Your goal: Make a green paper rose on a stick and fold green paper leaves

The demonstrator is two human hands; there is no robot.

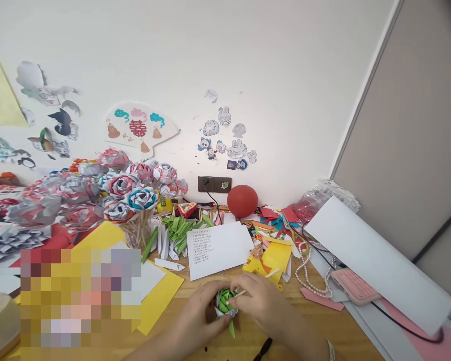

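Between my hands, low over the wooden table, is a folded paper flower (226, 299) with a green middle and white outer petals. My left hand (206, 312) wraps its fingers and thumb around the flower's side. In my right hand (258, 297) a thin pale wooden stick (273, 274) is pinched, one end at the green petals and the other pointing up to the right. A green paper strip (231, 330) sticks out below the flower. The flower's underside is hidden.
A handwritten white sheet (220, 250) lies beyond my hands. Finished paper flowers (122, 184) stand left, behind yellow paper (161, 296). Folded green strips (178, 230), a red balloon (242, 200), a pearl string (317, 271) and a pink keyboard (355, 287) are around.
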